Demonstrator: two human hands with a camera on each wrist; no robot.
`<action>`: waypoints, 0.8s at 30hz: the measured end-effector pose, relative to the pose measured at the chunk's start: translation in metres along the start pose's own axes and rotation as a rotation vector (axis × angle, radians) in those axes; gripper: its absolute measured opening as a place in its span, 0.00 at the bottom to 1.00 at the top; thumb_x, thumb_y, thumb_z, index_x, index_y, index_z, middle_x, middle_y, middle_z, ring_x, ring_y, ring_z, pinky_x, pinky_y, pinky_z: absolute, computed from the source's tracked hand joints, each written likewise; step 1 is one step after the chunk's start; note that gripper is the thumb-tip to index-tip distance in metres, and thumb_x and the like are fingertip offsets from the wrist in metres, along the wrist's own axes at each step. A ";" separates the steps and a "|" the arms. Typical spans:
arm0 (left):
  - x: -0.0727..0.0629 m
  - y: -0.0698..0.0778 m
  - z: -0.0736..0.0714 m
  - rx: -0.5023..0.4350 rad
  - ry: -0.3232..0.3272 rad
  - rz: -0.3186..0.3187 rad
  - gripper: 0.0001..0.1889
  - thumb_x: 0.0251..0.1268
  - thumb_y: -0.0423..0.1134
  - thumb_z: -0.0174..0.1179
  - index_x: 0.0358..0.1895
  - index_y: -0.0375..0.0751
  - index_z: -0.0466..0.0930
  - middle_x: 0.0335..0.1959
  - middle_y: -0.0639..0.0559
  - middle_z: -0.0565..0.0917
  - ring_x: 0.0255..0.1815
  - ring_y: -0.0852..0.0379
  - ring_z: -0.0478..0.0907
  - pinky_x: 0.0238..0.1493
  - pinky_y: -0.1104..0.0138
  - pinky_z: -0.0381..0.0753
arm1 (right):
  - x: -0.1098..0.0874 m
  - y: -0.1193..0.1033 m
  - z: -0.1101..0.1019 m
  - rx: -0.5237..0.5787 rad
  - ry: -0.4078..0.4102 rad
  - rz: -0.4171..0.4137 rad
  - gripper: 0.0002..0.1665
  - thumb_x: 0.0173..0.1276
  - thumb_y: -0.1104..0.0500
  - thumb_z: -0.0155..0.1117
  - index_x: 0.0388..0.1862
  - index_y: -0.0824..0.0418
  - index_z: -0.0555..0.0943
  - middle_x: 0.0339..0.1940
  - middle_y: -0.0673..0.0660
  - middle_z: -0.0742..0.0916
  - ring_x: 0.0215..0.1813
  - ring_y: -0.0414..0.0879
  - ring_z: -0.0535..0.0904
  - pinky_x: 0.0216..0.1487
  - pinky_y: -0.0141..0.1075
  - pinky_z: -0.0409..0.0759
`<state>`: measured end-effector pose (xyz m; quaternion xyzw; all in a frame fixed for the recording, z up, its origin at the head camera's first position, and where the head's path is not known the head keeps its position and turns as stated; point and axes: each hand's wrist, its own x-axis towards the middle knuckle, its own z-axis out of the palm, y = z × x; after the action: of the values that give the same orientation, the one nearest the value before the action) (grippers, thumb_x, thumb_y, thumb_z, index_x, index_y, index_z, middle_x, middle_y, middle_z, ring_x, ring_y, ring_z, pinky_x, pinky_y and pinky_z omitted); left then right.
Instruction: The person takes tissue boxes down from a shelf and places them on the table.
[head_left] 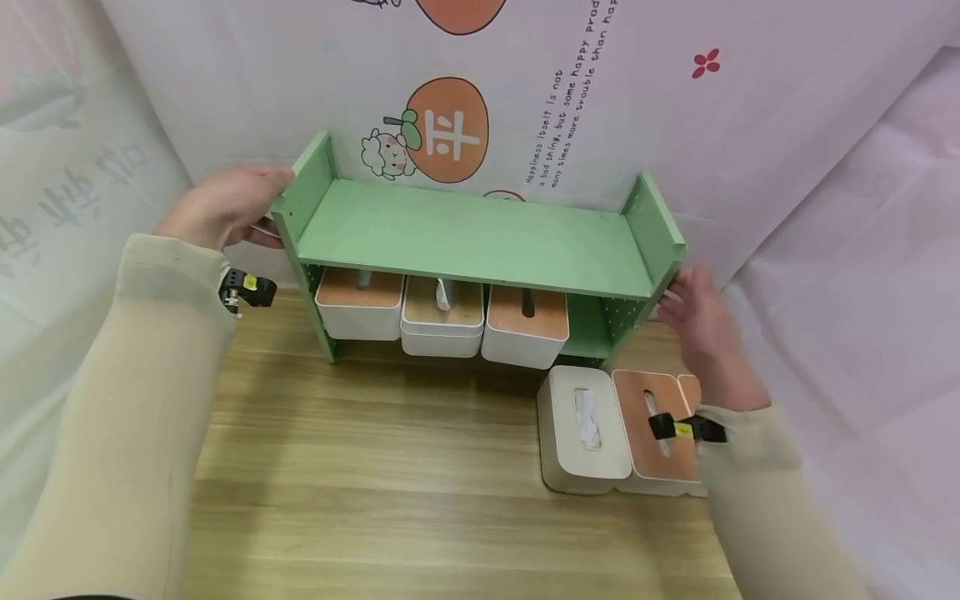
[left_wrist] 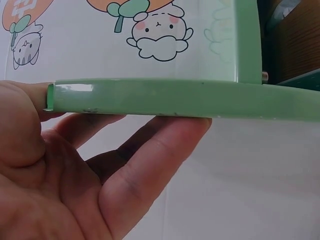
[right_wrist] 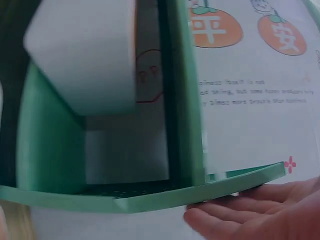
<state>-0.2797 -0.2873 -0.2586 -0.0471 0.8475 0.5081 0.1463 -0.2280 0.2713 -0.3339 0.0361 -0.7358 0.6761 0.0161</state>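
Observation:
A green two-tier shelf (head_left: 465,237) stands against the printed backdrop. My left hand (head_left: 225,204) holds its left side panel (left_wrist: 150,97): the thumb is at the panel's end and the fingers lie along the outer face. Against the outside of the right side panel (head_left: 654,229) rest the fairly straight fingers of my right hand (head_left: 705,329); its thumb is hidden in the right wrist view. On the lower tier sit a left wood-lidded tissue box (head_left: 360,308), a middle tissue box (head_left: 442,321) and a right one (head_left: 525,329), their fronts jutting past the edge.
On the wood-patterned floor (head_left: 390,483), in front of the shelf's right end, stand a cream tissue box (head_left: 562,437) and a wood-lidded tissue box (head_left: 660,400). Another lid shows partly behind my right wrist. White printed sheets (head_left: 847,292) hang at the sides and back.

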 end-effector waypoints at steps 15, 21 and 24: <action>0.001 0.001 0.002 -0.011 0.009 -0.005 0.35 0.80 0.61 0.35 0.80 0.45 0.52 0.65 0.40 0.68 0.58 0.40 0.74 0.54 0.53 0.80 | 0.052 -0.058 -0.017 -0.312 -0.098 0.256 0.47 0.74 0.28 0.41 0.76 0.60 0.61 0.60 0.68 0.70 0.48 0.60 0.82 0.52 0.54 0.82; 0.000 0.001 0.002 -0.008 -0.005 0.001 0.35 0.80 0.61 0.34 0.80 0.45 0.52 0.65 0.40 0.68 0.58 0.40 0.75 0.54 0.53 0.80 | 0.057 -0.062 -0.019 -0.307 -0.156 0.315 0.42 0.80 0.37 0.39 0.80 0.62 0.53 0.62 0.70 0.70 0.49 0.60 0.83 0.55 0.55 0.80; -0.002 0.001 -0.001 -0.006 -0.011 0.003 0.36 0.79 0.62 0.33 0.80 0.44 0.51 0.66 0.41 0.67 0.58 0.40 0.74 0.56 0.53 0.79 | 0.060 -0.063 -0.017 -0.285 -0.164 0.329 0.42 0.80 0.38 0.40 0.81 0.62 0.51 0.63 0.70 0.69 0.49 0.59 0.83 0.56 0.54 0.80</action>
<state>-0.2787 -0.2877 -0.2570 -0.0436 0.8452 0.5110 0.1500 -0.2836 0.2814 -0.2654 -0.0324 -0.8187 0.5535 -0.1493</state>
